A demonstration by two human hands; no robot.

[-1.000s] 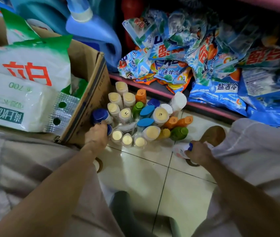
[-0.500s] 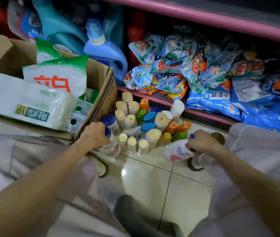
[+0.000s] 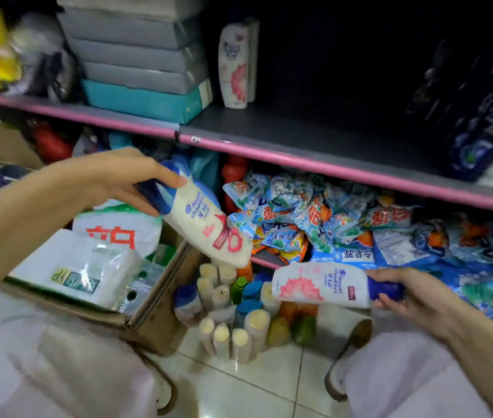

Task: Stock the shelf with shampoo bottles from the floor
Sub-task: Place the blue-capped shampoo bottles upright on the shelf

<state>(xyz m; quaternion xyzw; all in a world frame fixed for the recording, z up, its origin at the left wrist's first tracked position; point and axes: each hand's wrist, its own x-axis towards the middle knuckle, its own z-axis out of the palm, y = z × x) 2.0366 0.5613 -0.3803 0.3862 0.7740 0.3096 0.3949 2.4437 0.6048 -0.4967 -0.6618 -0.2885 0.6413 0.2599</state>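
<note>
Shampoo bottles fill both hands: the left hand (image 3: 118,179) is clamped on the blue cap end of one white bottle (image 3: 209,226), tilted base-down over the cardboard box (image 3: 155,315). The right hand (image 3: 405,292) grips the blue cap of another white bottle (image 3: 319,285), held level above the cluster of bottles (image 3: 233,309) standing on the tiled floor (image 3: 239,387). A third white bottle (image 3: 234,66) stands upright on the pink-edged shelf (image 3: 299,153).

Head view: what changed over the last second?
Both hands came up off the floor, each lifting a bottle. The left hand holds a white blue-capped shampoo bottle tilted toward the pink-edged shelf; the right hand holds a matching bottle sideways. The camera tilted up. The floor cluster of bottles and the cardboard box stayed put.
</note>
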